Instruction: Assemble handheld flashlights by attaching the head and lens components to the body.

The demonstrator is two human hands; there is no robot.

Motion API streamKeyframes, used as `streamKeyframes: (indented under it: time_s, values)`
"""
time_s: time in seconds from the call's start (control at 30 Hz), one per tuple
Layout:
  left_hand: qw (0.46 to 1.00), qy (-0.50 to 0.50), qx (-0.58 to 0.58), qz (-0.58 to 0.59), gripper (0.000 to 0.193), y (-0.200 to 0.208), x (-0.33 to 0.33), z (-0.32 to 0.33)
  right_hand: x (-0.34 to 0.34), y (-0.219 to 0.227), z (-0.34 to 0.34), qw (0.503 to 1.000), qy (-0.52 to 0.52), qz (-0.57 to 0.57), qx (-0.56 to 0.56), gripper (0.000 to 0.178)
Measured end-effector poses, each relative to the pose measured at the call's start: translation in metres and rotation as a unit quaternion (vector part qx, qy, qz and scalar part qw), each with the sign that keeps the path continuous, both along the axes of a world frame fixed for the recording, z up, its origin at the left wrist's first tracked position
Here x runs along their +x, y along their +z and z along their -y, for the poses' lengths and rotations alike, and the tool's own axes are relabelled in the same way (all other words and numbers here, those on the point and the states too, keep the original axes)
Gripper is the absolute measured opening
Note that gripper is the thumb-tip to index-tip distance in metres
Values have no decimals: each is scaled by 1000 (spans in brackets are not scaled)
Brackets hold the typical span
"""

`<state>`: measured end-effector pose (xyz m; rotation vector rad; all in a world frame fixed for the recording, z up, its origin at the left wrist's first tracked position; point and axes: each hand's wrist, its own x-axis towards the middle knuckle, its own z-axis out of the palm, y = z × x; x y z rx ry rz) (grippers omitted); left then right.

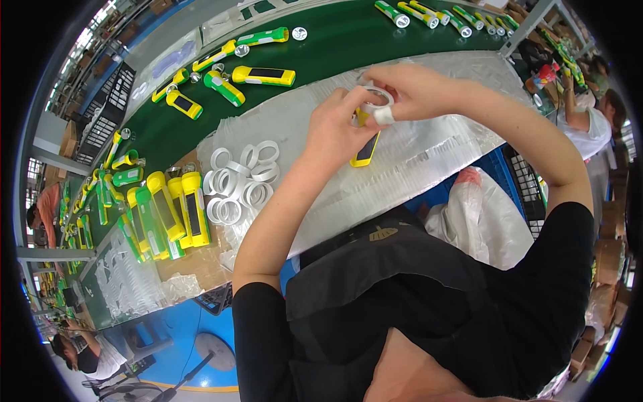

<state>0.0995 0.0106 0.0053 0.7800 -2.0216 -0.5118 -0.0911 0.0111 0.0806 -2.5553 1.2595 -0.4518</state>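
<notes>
- The left hand [333, 127] is curled around a yellow flashlight [364, 154], whose lower body, with a dark panel, slants out below the fingers.
- The right hand [418, 90] pinches a white ring [389, 96] at the flashlight's upper end; whether the ring is seated around it, I cannot tell.
- The flashlight is between the two hands, above the film-covered bench [315, 211].
- To the left of the hands lies a heap of white rings [229, 182], just beside a cluster of yellow and green flashlights [195, 213].
- Beyond runs a green belt [345, 40] with more flashlights scattered along it.
- A white sack [483, 224] sits below the bench's near edge, right of the person.
- Co-workers sit farther off on both sides, over a partly blue floor [175, 335].
</notes>
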Motion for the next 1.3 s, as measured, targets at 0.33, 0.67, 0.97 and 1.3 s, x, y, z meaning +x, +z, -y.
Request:
streamKeyframes:
  time_s: [0.33, 0.67, 0.97, 1.3]
  values:
    - [994, 55, -92, -9, 34, 1, -16, -8, 22, -6, -4, 973, -164, -119, -108, 45]
    - [999, 12, -45, -20, 38, 6, -8, -13, 2, 37, -9, 994, 61, -42, 78, 43]
    - [998, 7, -31, -61, 38, 10, -6, -9, 4, 25, -8, 990, -75, -111, -41, 48]
    - [994, -10, -72, -75, 37, 0, -2, -11, 8, -5, -15, 990, -82, -46, -107, 47]
